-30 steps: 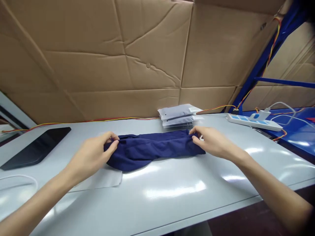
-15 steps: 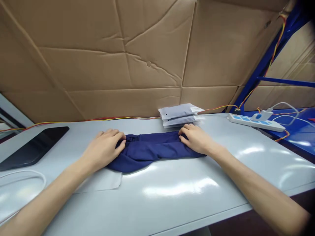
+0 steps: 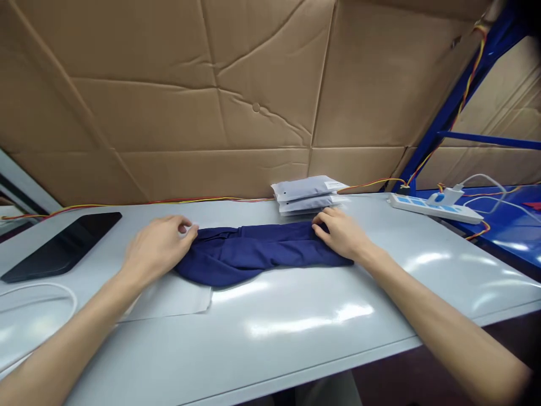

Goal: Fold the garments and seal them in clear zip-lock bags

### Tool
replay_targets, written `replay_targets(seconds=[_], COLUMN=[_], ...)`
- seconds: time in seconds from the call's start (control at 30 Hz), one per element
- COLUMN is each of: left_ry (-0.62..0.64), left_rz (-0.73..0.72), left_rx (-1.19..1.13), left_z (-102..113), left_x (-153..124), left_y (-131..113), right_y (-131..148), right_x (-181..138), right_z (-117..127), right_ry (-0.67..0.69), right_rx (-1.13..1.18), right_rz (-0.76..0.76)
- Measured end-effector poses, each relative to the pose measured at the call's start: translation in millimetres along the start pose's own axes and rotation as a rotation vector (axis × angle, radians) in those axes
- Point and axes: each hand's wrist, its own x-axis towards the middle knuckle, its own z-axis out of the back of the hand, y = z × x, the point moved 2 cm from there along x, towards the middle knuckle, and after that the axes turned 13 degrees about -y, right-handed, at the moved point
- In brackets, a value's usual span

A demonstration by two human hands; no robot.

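Left hand point(image 3: 158, 248), half-curled, at the left end of a folded navy garment point(image 3: 257, 254); Right hand point(image 3: 342, 234), half-curled, lies on its right end; neither grip can be confirmed. Garment mid-worktop point(image 3: 296, 349), just before stacked grey plastic bags point(image 3: 310, 194) at the rear edge.

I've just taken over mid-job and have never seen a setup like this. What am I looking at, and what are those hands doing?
The view comes from a camera worn on a person's head, looking forward and down, so these bare arms are that person's own; no machine is involved. On the pale grey table lies a long folded navy blue cloth garment, its near edge over a translucent plastic sheet. The right hand rests on the garment's right end; the left hand sits at its left end. Neither clearly grips. Behind are stacked grey plastic packets, to the left a flat black tablet, to the right a white power strip.
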Motion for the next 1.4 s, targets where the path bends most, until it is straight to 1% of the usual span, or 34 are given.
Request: replay_targets(seconds=[0.07,0.13,0.2,0.3,0.43,0.63,0.83,0.93,1.17,1.4], left_ry=[0.038,0.067,0.082,0.101,0.128,0.158,0.185,0.196,0.208,0.197], left_rz=[0.014,-0.008,-0.02,0.004,0.077,0.101,0.103,0.099,0.09,0.069], left_rx=[0.023,0.005,-0.017,-0.039,-0.052,-0.03,-0.007,-0.002,-0.016,-0.049], left_z=[-1.7,-4.1,-5.9,-5.9,-2.6,-4.3,-4.3,-3.3,-3.6,0.8], left_x=[1.5,2.1,2.2,2.5,3.6,4.6,6.7,6.6,6.3,6.6], left_y=[7.1,11.2,12.4,10.4,7.3,10.1,12.8,12.4,13.8,11.8], right_y=[-1.5,-4.3,-7.1,-9.4,-10.4,-11.2,-8.3,-6.3,-9.4,-8.9], right_x=[0.7,0.6,-0.2,-1.6,-2.5,-1.9,-1.0,-1.6,-2.3,-2.5], right_z=[2.1,2.3,0.7,-2.6,-4.3,-4.7,-2.0,-1.0,-1.8,0.8], right_ry=[-0.033,-0.021,0.026,0.114,0.162,0.147,0.111,0.129,0.148,0.179], right_rx=[-0.039,-0.064,-0.089,-0.122,-0.137,-0.087,0.005,0.02,0.067,0.094], right_rz=[-0.088,-0.198,-0.277,-0.317,-0.319,-0.283,-0.293,-0.294,-0.241,-0.196])
